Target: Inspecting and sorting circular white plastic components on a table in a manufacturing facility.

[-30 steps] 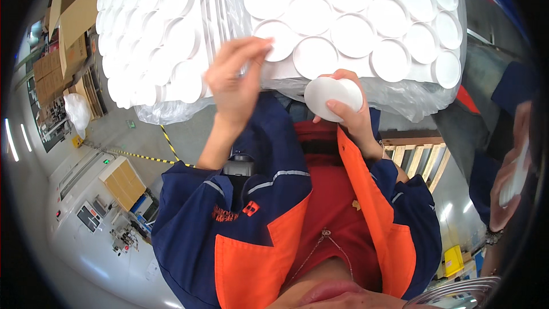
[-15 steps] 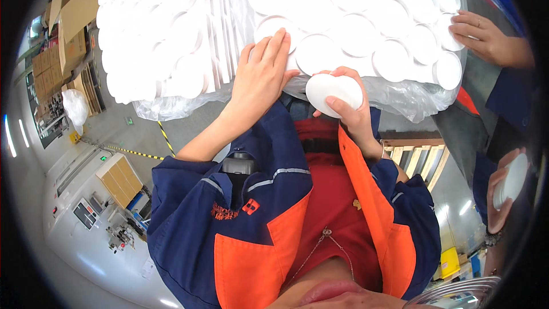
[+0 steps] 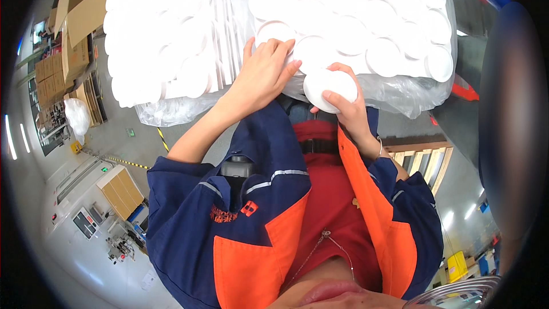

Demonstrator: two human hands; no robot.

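My left hand point(image 3: 264, 70) rests at the near edge of a layer of white round lids. Its bent fingers touch the near rim of one round lid point(image 3: 275, 31), and the thumb stands apart from them, beside the neighbouring lid point(image 3: 315, 51). In my right hand point(image 3: 351, 106) is a white round lid point(image 3: 330, 88), held over the layer's near edge with the thumb across its front. Whether more lids sit behind it is hidden.
Clear plastic film point(image 3: 394, 98) hangs along the near edge. Another lid-covered block point(image 3: 154, 40) stands at the left, past upright white sheets point(image 3: 226, 40). A blurred person point(image 3: 512, 131) is close at the right. Wooden slats point(image 3: 426, 163) show below; cardboard boxes point(image 3: 86, 6) stand far left.
My left hand's fingers have bent and drawn back slightly toward me. My right hand still holds its lid. The other person's hands have left the lids, and a blurred shape now fills the right edge.
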